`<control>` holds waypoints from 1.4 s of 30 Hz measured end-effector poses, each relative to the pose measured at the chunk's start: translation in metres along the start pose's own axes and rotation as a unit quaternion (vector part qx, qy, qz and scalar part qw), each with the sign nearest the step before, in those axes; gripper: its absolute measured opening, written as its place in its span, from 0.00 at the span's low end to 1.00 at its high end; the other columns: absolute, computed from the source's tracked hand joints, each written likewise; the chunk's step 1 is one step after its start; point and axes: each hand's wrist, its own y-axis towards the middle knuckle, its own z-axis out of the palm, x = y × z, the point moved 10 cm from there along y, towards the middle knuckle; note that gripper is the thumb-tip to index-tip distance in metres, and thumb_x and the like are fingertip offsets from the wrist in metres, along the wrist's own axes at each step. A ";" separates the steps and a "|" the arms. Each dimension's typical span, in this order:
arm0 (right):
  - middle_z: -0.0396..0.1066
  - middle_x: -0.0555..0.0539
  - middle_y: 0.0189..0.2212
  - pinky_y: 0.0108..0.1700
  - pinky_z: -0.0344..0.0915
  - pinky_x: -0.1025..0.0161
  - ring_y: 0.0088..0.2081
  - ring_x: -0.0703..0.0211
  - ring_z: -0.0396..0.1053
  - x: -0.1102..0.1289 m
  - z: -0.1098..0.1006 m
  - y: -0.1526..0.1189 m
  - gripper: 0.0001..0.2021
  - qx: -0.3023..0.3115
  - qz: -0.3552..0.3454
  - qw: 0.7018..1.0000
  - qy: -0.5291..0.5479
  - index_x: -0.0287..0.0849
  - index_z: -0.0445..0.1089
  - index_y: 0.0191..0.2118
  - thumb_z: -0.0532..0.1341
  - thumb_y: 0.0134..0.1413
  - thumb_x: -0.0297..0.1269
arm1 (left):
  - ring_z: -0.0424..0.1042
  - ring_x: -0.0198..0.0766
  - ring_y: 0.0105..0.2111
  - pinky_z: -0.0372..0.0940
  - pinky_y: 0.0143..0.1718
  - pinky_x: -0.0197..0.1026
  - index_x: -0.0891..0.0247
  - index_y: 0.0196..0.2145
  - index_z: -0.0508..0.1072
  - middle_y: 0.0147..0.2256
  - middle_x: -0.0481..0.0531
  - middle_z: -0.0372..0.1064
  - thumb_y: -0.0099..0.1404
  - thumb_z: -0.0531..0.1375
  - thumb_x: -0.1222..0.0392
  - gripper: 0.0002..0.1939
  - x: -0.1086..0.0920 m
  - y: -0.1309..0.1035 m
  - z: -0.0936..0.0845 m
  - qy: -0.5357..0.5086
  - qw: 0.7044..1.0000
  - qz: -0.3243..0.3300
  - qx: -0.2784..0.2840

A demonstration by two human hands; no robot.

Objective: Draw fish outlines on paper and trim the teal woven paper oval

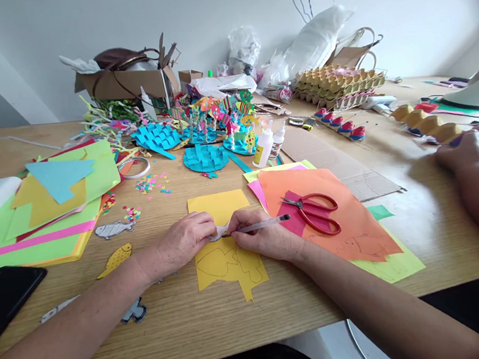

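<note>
On a sheet of yellow paper [220, 203] my left hand [188, 238] pinches and presses down a small pale paper cutout [218, 232], partly hidden by the fingers. My right hand [267, 237] grips a pen [270, 222] with its tip down beside the cutout. Pencil-like outlines, one of them a fish, show on the lower half of the sheet, whose bottom edge is cut unevenly. Near my left forearm lie a grey paper fish [114, 229] and a yellow paper fish [116, 260]. Red-handled scissors [319, 212] rest on orange paper [370, 228] to the right.
Coloured sheets [67, 222] and a black phone [9, 301] lie at left. Glue bottles [264, 148] stand behind the yellow sheet, near blue woven paper pieces [206, 159]. Egg trays [337, 87] are stacked at the back. Another person's hands [467, 152] work at far right.
</note>
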 end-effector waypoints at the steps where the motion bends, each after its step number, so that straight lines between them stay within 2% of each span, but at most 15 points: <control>1: 0.64 0.55 0.19 0.23 0.54 0.71 0.22 0.67 0.59 0.000 -0.001 0.000 0.06 -0.002 0.001 1.000 0.000 0.40 0.66 0.26 0.56 0.42 0.23 | 0.64 0.38 0.35 0.60 0.36 0.38 0.64 0.31 0.69 0.33 0.52 0.66 0.65 0.49 0.71 0.11 0.000 0.000 0.000 0.000 1.000 0.001 0.000; 13: 0.64 0.55 0.18 0.22 0.53 0.71 0.21 0.67 0.59 -0.009 -0.008 0.003 0.05 -0.033 0.021 0.999 0.017 0.41 0.64 0.25 0.55 0.43 0.25 | 0.64 0.37 0.34 0.59 0.35 0.36 0.64 0.31 0.68 0.33 0.51 0.65 0.65 0.49 0.71 0.11 -0.003 -0.001 -0.001 0.007 1.000 0.007 -0.004; 22: 0.63 0.55 0.17 0.21 0.52 0.71 0.20 0.67 0.58 -0.011 -0.007 0.003 0.05 -0.028 0.035 0.998 0.054 0.41 0.64 0.24 0.55 0.41 0.24 | 0.63 0.37 0.34 0.59 0.35 0.36 0.64 0.31 0.67 0.32 0.51 0.65 0.65 0.48 0.71 0.11 -0.003 0.000 -0.001 0.012 1.000 0.010 -0.004; 28: 0.64 0.55 0.16 0.19 0.55 0.72 0.19 0.67 0.60 -0.018 -0.008 0.003 0.06 -0.018 0.060 0.992 0.109 0.42 0.62 0.25 0.53 0.42 0.25 | 0.63 0.36 0.33 0.59 0.34 0.36 0.64 0.30 0.67 0.32 0.50 0.64 0.65 0.49 0.72 0.11 -0.003 0.000 0.000 0.017 1.000 0.011 0.002; 42: 0.64 0.55 0.16 0.20 0.53 0.71 0.19 0.66 0.59 -0.017 -0.007 0.003 0.05 -0.023 0.049 0.991 0.118 0.41 0.65 0.24 0.55 0.39 0.25 | 0.63 0.37 0.34 0.59 0.35 0.36 0.65 0.31 0.68 0.33 0.50 0.64 0.65 0.50 0.72 0.10 0.002 0.000 0.004 0.016 1.000 -0.010 0.020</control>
